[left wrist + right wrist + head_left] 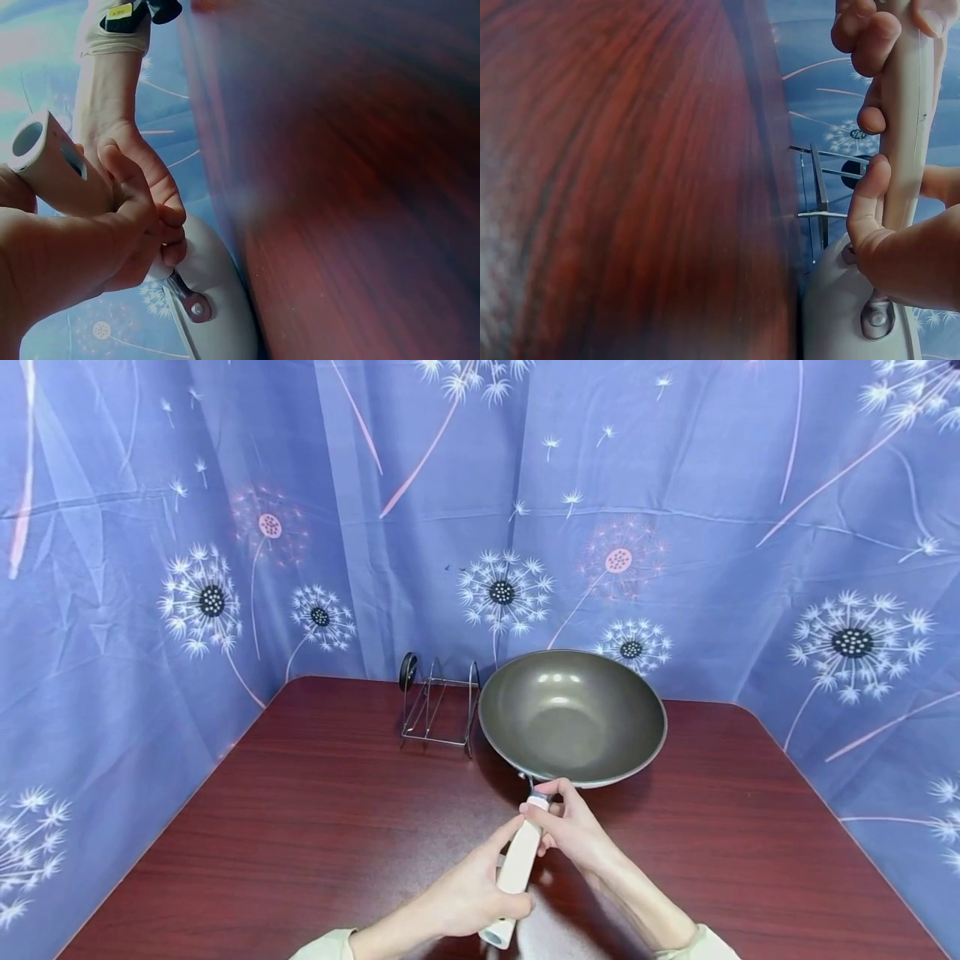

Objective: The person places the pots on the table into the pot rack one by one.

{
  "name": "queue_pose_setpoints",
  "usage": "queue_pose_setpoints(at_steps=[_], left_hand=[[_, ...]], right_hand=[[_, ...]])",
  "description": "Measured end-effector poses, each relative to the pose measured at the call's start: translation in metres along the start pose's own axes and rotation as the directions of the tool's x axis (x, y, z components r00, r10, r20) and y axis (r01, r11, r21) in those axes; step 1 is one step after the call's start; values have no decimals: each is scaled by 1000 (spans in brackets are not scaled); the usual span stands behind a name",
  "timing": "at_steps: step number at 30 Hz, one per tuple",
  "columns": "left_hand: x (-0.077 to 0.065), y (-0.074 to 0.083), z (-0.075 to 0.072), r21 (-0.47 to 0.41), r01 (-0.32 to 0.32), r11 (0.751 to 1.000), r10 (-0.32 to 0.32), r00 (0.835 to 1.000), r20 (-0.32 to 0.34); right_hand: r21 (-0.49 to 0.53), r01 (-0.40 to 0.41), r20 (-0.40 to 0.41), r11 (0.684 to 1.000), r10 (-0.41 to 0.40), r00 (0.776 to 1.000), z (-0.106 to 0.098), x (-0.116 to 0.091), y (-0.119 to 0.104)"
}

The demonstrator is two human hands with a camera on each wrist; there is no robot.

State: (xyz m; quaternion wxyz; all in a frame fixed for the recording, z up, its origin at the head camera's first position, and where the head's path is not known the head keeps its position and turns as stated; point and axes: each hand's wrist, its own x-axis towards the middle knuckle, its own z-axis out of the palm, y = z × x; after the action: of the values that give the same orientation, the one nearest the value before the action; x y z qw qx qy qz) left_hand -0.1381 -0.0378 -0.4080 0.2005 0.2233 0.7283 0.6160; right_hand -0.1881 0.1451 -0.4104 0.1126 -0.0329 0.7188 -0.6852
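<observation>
A large wok with a dark inside and a pale outer wall sits at the back of the table, its long cream handle pointing toward me. My left hand grips this handle near its free end. Closer to the pan, my right hand holds the same handle between thumb and fingers. In the left wrist view, the handle's hollow end faces the camera. A riveted metal bracket joins handle and wok in the right wrist view. Whether the wok's base touches the table is hidden.
Just left of the wok stands a wire rack with a round black piece at its upper left. The dark red wooden table ends at blue dandelion-print curtains behind and on both sides.
</observation>
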Motion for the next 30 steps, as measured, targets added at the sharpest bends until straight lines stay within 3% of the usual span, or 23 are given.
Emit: queue_pose_setpoints(at_steps=[13, 20, 25, 30], left_hand=[[1, 2, 2, 1, -29, 1000, 29, 1000, 8], [1, 5, 5, -12, -91, 996, 91, 996, 25], [1, 6, 6, 107, -122, 987, 125, 992, -20], [1, 7, 7, 194, -106, 975, 120, 991, -62]], right_hand=[[30, 18, -96, 999, -15, 995, 4, 0, 2], [49, 58, -152, 997, -50, 987, 7, 2, 3], [33, 78, -184, 996, -70, 980, 8, 3, 2], [12, 86, -202, 996, -82, 976, 8, 3, -2]])
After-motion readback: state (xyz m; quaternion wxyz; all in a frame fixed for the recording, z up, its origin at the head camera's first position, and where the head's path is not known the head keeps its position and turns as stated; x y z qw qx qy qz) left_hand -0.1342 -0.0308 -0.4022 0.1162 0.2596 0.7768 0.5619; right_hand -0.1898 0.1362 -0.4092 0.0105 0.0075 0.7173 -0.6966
